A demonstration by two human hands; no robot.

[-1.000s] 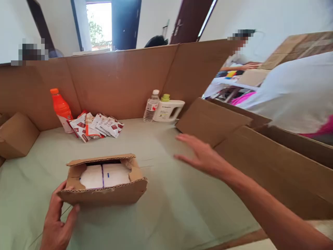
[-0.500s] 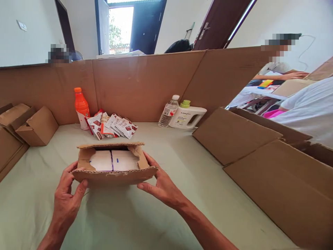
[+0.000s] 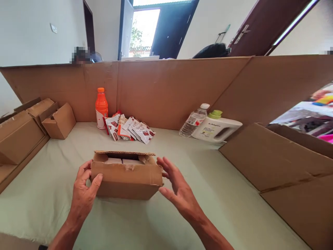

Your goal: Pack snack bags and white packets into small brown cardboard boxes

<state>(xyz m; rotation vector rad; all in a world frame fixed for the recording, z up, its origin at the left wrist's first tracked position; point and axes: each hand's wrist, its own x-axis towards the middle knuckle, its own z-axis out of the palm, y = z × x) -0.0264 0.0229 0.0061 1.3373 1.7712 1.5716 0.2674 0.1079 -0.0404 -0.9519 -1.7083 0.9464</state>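
Note:
A small cardboard box [image 3: 126, 180] is on the pale green cloth in front of me, its top flaps raised and its front flap folded down. White packages [image 3: 132, 161] show inside through the narrow opening; most of them is hidden. My left hand [image 3: 84, 189] grips the box's left end, thumb on the front face and fingers around the side. My right hand [image 3: 182, 194] is open beside the right end, fingers spread and thumb apart, close to the corner; whether a fingertip touches it I cannot tell.
Behind the box stand an orange bottle [image 3: 101, 110], several sachets [image 3: 139, 130], a clear water bottle [image 3: 194, 121] and a white jug with a green cap [image 3: 215, 128]. Cardboard boxes flank both sides, left [image 3: 20, 135] and right [image 3: 291, 159]. A tall cardboard wall [image 3: 169, 90] closes the back.
The box has come down and tipped more upright, so its front face shows and less of its contents. My right hand has let go and moved off its right end. The view has shifted left.

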